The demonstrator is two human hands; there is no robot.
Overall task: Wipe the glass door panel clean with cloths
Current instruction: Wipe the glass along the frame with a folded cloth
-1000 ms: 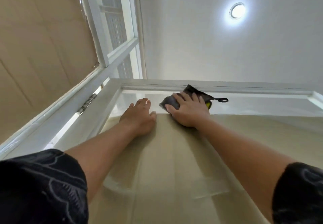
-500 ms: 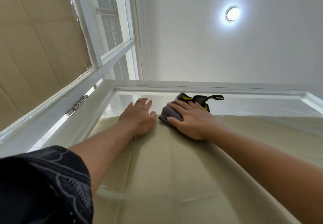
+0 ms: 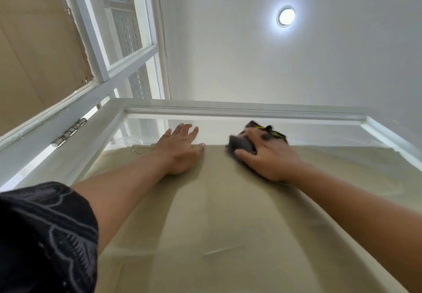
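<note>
Two hands on a glass door

Left hand [image 3: 180, 153] lay flat, fingers spread, on the glass door panel [image 3: 228, 212]. Right hand [image 3: 271, 158] gripped a dark cloth [image 3: 242, 145] against the glass just under the top rail [image 3: 228, 107]. Wiping the upper strip seemed underway; the right corner likely needed a sideways sweep next.

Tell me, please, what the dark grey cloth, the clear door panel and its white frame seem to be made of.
Dark grey cloth: soft matte fabric, perhaps microfibre; it bunches under the right hand. Clear door panel: glossy glass; see-through, with reflections. White frame: probably painted wood, slight sheen, moulded edges.
</note>
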